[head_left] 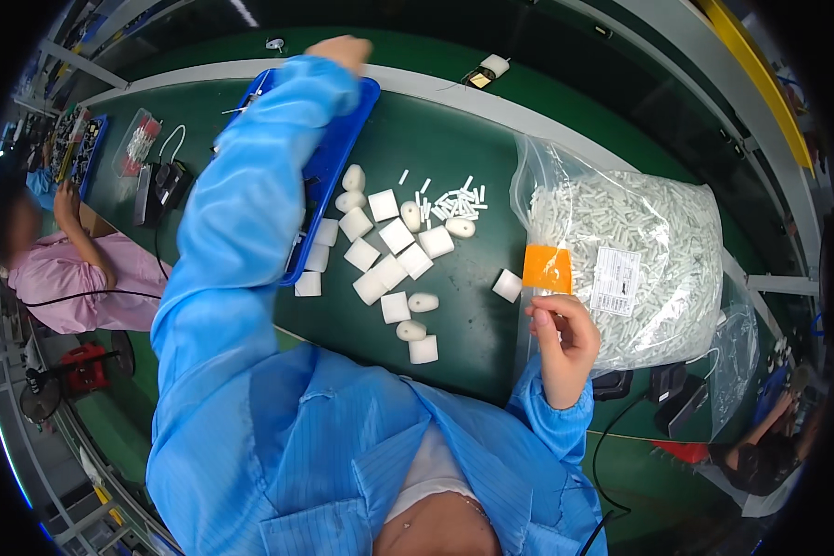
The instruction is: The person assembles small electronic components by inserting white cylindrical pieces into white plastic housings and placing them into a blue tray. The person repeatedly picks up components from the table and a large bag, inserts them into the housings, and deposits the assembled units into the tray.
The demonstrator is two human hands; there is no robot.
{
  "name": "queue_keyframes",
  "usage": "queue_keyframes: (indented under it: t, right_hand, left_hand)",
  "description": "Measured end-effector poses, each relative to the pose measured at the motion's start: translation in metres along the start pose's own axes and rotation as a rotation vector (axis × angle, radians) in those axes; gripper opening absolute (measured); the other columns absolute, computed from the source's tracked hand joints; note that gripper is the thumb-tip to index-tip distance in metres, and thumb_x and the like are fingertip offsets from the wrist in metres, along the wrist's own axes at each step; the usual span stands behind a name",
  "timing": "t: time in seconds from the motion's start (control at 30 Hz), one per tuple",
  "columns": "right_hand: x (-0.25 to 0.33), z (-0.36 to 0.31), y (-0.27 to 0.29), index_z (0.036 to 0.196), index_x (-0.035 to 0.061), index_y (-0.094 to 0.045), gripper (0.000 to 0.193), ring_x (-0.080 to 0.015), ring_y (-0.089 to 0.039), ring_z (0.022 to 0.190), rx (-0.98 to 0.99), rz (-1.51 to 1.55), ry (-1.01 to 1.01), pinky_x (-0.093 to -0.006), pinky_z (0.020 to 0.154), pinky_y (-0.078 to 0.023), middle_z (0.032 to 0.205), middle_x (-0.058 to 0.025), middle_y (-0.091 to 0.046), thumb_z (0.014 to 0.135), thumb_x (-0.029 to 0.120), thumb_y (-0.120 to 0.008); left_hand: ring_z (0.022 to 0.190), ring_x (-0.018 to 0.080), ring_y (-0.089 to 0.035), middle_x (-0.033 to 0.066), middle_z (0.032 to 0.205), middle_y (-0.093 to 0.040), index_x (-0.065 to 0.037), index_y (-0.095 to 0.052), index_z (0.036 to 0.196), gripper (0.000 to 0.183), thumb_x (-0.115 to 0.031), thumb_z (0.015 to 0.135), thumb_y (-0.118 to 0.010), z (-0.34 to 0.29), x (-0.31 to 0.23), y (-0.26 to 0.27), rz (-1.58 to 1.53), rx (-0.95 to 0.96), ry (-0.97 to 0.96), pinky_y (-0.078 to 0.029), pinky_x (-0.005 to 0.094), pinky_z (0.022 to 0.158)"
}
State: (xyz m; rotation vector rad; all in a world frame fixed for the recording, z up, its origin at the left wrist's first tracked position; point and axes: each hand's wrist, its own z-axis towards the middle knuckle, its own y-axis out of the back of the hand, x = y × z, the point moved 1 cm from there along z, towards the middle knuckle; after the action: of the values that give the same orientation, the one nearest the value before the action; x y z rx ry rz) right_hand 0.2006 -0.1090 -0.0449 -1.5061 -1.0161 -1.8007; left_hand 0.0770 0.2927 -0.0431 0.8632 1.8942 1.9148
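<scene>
From my end, the biggest thing I see is the green workbench [468, 324], with a clear plastic bag [663, 236] packed with short white tubes lying on its right. Left of the middle I have the blue tray [366, 104], partly hidden under the outstretched blue sleeve [236, 199]. My right hand [565, 347] is at the bag's near left corner, fingers curled and thumb close to the index fingertip; I can't tell whether they pinch anything. My left hand [341, 54] reaches past the tray's far end, blurred, so I can't tell its grip. White blocks [398, 235] lie scattered between tray and bag, one well apart near my right hand. Among them sit smaller off-white oval pieces [460, 227], and beyond lies a loose pile of white tubes [454, 206].
</scene>
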Motion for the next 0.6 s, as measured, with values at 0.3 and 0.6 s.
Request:
queue_keyframes:
  t: [0.3, 0.6]
  right_hand:
    - [0.025, 0.009, -0.019, 0.089, -0.0005, -0.063, 0.013, -0.0141, -0.059, 0.068, 0.162, -0.103, 0.205, -0.0217, 0.058, -0.046, 0.079, -0.0092, -0.061, 0.077, -0.004, -0.058]
    - [0.005, 0.073, -0.045, 0.08, 0.0038, -0.062, 0.008, -0.0277, -0.059, 0.068, 0.211, -0.584, 0.419, -0.0371, 0.059, -0.046, 0.077, -0.0107, -0.06, 0.077, 0.007, -0.056]
  left_hand:
    - [0.092, 0.03, -0.06, 0.0154, 0.098, -0.063, -0.012, -0.061, 0.105, 0.031, -0.01, 0.074, -0.064, -0.052, 0.152, -0.077, -0.196, 0.085, 0.331, -0.048, 0.038, 0.081]
    - [0.086, 0.0199, -0.058, 0.0087, 0.092, -0.057, -0.003, -0.063, 0.091, 0.019, -0.01, 0.081, -0.049, -0.11, 0.081, 0.015, -1.034, -0.243, -0.126, -0.047, 0.032, 0.073]
